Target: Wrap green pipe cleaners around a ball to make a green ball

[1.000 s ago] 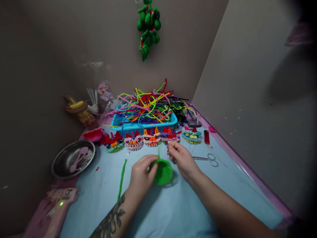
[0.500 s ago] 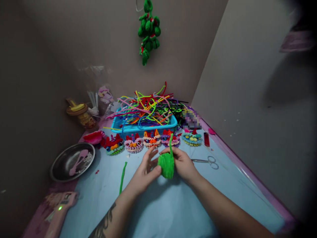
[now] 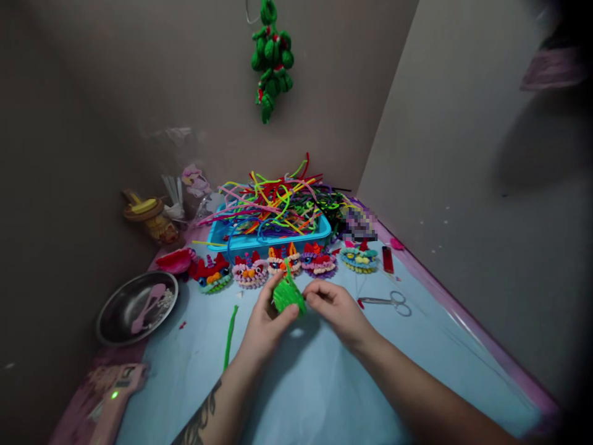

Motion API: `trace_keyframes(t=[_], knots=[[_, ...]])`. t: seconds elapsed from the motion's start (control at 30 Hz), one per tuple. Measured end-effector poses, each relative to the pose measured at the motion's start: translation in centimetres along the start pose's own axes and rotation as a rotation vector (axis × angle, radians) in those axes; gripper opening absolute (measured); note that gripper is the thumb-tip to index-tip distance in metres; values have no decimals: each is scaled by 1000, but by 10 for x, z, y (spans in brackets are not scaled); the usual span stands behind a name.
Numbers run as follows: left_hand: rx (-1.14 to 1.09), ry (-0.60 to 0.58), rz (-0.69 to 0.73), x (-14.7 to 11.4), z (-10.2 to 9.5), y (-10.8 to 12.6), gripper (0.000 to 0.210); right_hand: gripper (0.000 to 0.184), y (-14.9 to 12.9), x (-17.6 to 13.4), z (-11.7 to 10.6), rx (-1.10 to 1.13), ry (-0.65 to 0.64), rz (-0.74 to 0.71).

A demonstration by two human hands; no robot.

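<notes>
My left hand [image 3: 269,316] grips a green fuzzy pipe-cleaner piece [image 3: 288,298], thumb in front and fingers behind. The piece is rounded and ridged, and a short green stem rises from its top. My right hand [image 3: 334,307] is closed in a pinch close to the piece's right edge; whatever its fingertips hold is too small to make out. On the blue table cover left of my hands lies a loose green pipe cleaner [image 3: 230,337]. Scissors [image 3: 386,302] rest to the right, with a small red bit [image 3: 361,303] by their tip.
A row of colourful pipe-cleaner faces [image 3: 250,270] sits before a blue tray [image 3: 269,247] heaped with pipe cleaners. At left are a metal bowl [image 3: 111,334] and a pink device [image 3: 115,395] with a green light. A red lighter [image 3: 388,260] lies at right.
The green piece has moved left and tilted in my left hand. My right hand has come away from behind it and now pinches at its right side.
</notes>
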State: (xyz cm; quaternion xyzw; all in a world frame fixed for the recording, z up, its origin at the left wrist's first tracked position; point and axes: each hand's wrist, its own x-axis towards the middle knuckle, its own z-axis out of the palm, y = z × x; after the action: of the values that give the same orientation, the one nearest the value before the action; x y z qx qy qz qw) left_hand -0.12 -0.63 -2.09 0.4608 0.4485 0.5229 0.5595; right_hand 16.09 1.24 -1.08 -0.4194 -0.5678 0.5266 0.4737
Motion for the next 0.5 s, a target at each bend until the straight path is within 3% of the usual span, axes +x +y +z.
trace_keyframes(t=[0.17, 0.37, 0.5], knots=[[-13, 16, -31, 1, 3, 2, 71, 21, -5, 0, 2, 79, -69, 85], [-104, 62, -129, 0, 6, 0, 71, 14, -7, -2, 8, -165, 69, -50], [-205, 97, -246, -2, 8, 6, 76, 20, -6, 0, 5, 73, -102, 75]])
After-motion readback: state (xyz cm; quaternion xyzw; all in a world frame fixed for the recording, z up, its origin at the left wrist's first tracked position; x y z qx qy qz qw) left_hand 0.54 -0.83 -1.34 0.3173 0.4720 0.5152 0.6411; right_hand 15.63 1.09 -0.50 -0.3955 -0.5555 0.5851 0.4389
